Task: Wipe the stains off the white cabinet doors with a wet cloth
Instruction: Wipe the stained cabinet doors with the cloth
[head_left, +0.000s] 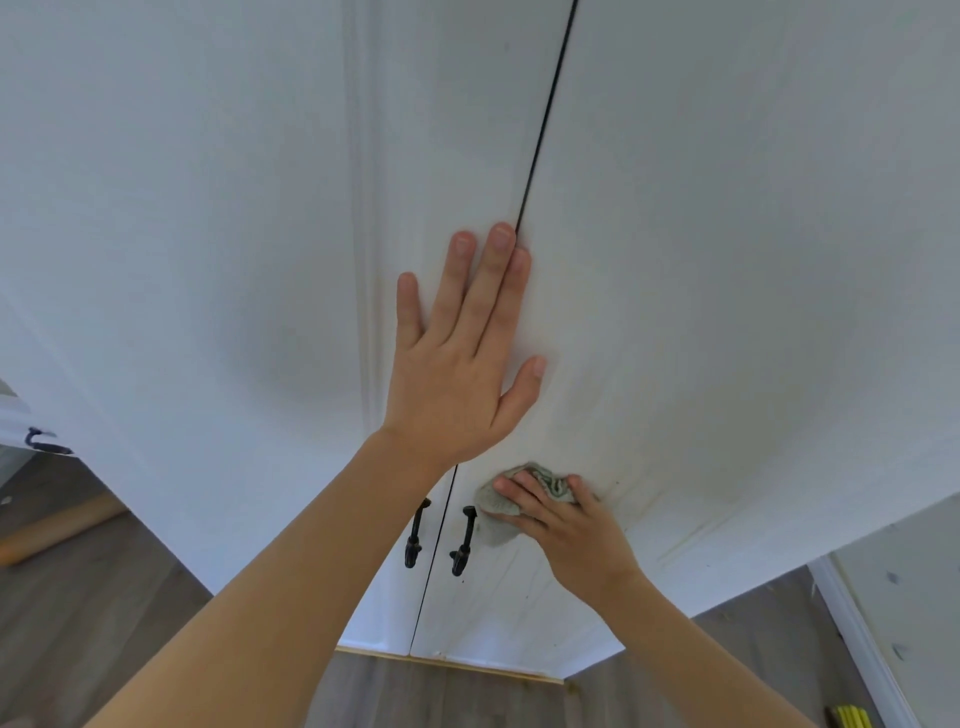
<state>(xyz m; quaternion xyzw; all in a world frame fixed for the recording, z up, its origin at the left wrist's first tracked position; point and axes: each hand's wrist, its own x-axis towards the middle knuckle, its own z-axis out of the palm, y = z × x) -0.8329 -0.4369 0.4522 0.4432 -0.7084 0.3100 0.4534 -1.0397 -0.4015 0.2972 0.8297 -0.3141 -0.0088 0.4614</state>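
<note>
We press the cloth — a small grey-green wad — against the right cabinet door, at about five o'clock from the middle of the view. Our right hand covers most of it, fingers bent down over the bunched fabric and gripping it to the panel. Faint yellowish streaks mark the door at three o'clock from the cloth. At nine o'clock from it, just beside it, hangs a black handle, and a second black handle sits across the dark seam on the left cabinet door. At twelve o'clock from the cloth our left hand lies flat on the doors — fingers straight and a little spread, thumb out, holding nothing — with its fingertips at the seam. Grey wood floor shows at seven o'clock, and something yellow lies at the lower right edge.
</note>
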